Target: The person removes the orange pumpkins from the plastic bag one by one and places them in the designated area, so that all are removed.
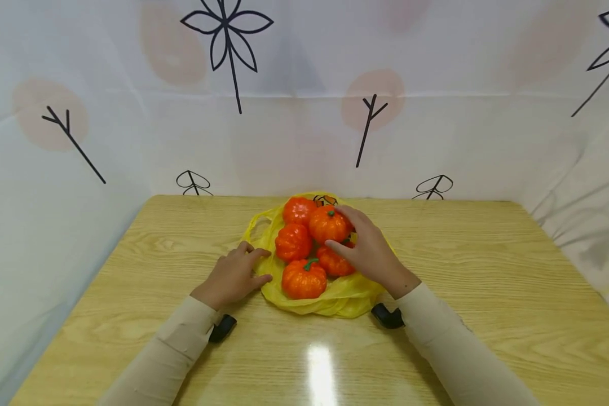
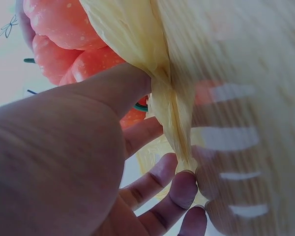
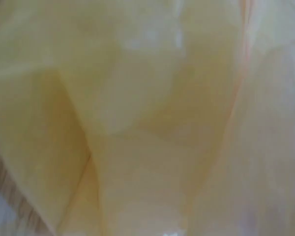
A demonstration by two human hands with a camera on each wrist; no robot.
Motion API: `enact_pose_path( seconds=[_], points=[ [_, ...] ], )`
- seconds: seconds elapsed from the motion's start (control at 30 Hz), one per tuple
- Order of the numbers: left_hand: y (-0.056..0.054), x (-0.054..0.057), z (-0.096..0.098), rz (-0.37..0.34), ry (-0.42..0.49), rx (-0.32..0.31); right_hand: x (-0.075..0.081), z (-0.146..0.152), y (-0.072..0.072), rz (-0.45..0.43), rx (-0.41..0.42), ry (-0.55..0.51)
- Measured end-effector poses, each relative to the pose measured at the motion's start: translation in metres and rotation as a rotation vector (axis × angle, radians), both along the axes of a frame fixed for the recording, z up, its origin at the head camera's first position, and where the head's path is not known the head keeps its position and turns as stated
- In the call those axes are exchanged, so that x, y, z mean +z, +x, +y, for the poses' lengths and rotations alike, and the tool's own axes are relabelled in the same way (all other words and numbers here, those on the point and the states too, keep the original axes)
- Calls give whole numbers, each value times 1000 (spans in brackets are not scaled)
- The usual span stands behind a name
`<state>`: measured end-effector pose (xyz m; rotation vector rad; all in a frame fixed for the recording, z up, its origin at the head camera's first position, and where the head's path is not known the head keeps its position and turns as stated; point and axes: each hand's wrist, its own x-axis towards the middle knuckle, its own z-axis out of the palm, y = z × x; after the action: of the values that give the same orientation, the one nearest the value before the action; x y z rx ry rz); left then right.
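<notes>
Several orange toy pumpkins lie in a spread yellow plastic bag (image 1: 352, 296) at the middle of the table. My right hand (image 1: 367, 248) holds the top pumpkin (image 1: 327, 226), its thumb on the near side and its fingers on the far side. A pumpkin with a green stem (image 1: 304, 282) sits nearest to me in the bag. At the bag's left edge, my left hand (image 1: 233, 277) touches the plastic with thumb and fingers spread apart. The left wrist view shows its bent fingers (image 2: 183, 189) beside a gathered fold of plastic. Yellow plastic fills the right wrist view, which hides the right hand.
The wooden table (image 1: 487, 270) reaches out on both sides of the bag. A white patterned cloth (image 1: 294, 129) hangs behind it and along the sides. A black wrist device (image 1: 387, 316) sits below the right wrist, another (image 1: 223, 328) below the left.
</notes>
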<state>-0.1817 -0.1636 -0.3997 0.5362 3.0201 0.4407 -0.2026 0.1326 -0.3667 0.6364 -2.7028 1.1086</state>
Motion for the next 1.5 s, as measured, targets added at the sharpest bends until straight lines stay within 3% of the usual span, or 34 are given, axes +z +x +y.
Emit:
enact_pose_path(
  seconds=[0.57, 1.03, 1.5],
  points=[
    [-1, -2, 0, 8, 4, -5, 6, 16, 11, 216, -3, -66],
    [-1, -3, 0, 1, 13, -2, 11, 30, 14, 241, -45, -56],
    [0, 0, 2, -17, 12, 3, 10, 41, 7, 269, -94, -135]
  ],
)
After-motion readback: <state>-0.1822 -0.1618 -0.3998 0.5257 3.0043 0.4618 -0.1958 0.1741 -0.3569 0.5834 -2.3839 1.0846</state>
